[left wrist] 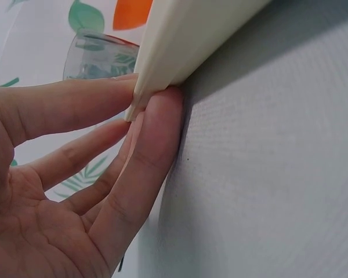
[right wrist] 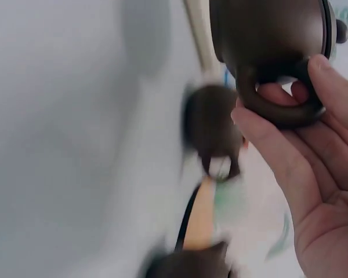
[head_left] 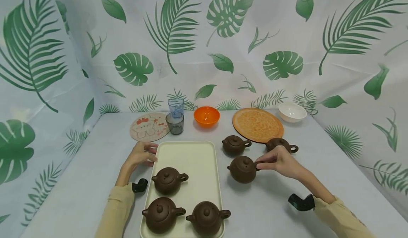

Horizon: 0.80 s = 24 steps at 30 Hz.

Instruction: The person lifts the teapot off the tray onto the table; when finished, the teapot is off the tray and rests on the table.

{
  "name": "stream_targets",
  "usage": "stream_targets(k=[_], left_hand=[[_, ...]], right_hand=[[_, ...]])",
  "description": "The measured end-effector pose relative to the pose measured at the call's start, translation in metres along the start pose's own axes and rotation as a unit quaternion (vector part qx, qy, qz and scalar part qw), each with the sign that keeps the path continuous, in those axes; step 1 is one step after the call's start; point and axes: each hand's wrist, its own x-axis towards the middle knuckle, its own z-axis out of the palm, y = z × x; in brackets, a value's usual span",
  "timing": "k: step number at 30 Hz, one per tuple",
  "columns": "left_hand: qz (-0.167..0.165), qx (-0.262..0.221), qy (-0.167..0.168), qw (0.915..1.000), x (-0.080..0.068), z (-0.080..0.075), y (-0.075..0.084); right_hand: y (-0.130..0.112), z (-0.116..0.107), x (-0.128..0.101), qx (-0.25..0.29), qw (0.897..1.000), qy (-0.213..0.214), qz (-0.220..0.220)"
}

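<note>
My right hand [head_left: 282, 162] pinches the handle of a dark brown teapot [head_left: 243, 169], which hangs above the table to the right of the tray. In the right wrist view, thumb and fingers [right wrist: 278, 156] close round the looped handle. My left hand [head_left: 140, 156] holds the left rim of a cream tray [head_left: 188, 151]; the left wrist view shows its fingers [left wrist: 156, 127] at the tray's edge. On the tray sit three brown teapots: one at mid-left [head_left: 167, 181], one at front left [head_left: 160, 215] and one at front right [head_left: 206, 217].
Two more teapots, one [head_left: 234, 145] behind the held one and another [head_left: 277, 145] beyond my right hand, stand on the table. Farther back are a round bear mat [head_left: 145, 128], a grey glass [head_left: 175, 124], a blue glass [head_left: 176, 105], an orange bowl [head_left: 206, 117], an orange round mat [head_left: 258, 124] and a white bowl [head_left: 292, 112].
</note>
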Motion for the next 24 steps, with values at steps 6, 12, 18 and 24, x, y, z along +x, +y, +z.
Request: stream_targets(k=[6,12,18,24], left_hand=[[-0.006,-0.001,0.001,1.0000,0.001,0.000,-0.001],[-0.009,0.000,0.001,1.0000,0.001,0.000,0.000],[-0.003,0.001,0.004,1.0000,0.001,0.001,0.000],[-0.001,0.000,0.004,1.0000,0.001,0.001,-0.002]], right_hand=[[0.024,-0.032,-0.029,-0.016,1.000,0.009,0.019],[0.040,-0.054,-0.057,-0.019,0.999,0.014,0.039],[0.049,-0.069,-0.081,-0.034,0.996,0.023,0.080],[0.055,-0.075,-0.093,-0.033,0.995,0.026,0.088]])
